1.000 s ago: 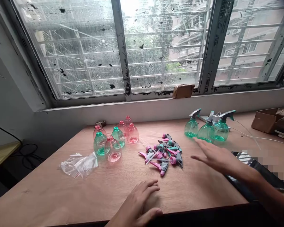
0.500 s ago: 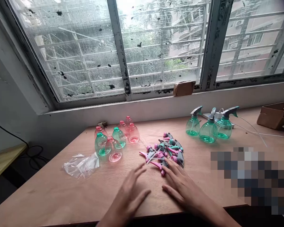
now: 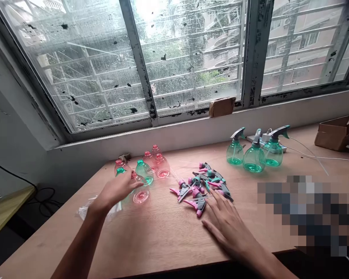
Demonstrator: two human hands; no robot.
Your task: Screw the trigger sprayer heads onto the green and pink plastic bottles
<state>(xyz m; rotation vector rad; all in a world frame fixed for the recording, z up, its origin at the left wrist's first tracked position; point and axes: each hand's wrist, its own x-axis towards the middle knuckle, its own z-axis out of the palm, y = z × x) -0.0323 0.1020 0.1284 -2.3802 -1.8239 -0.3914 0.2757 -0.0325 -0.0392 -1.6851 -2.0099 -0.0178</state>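
One red bottle (image 3: 141, 196) stands at my left hand (image 3: 118, 188), grip impossible to tell, so I'd pinch gently, right hand (image 3: 225, 217) spread by the spray heads (image 3: 196, 193).

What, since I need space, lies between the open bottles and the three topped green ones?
The head view shows spray heads and thin clear tubes, the right hand at their near edge.
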